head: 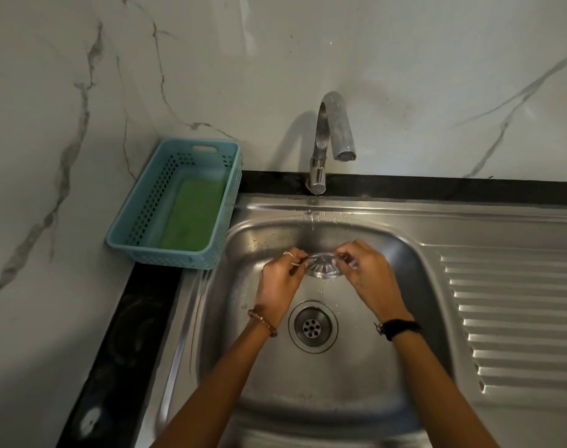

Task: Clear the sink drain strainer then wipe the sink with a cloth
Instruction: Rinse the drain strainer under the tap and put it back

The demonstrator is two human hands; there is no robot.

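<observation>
A round metal drain strainer (322,266) is held up over the far part of the steel sink basin (356,376), below the tap. My left hand (280,282) pinches its left rim and my right hand (368,276) pinches its right rim. The open drain hole (312,326) shows in the basin floor between my wrists. A green cloth (193,218) lies flat in a light blue plastic basket (146,208) on the counter to the left of the sink.
A curved metal tap (329,137) stands behind the basin against the marble wall; no water runs from it. A ribbed steel draining board (515,318) lies right of the basin. A black counter edge (123,334) borders the sink on the left.
</observation>
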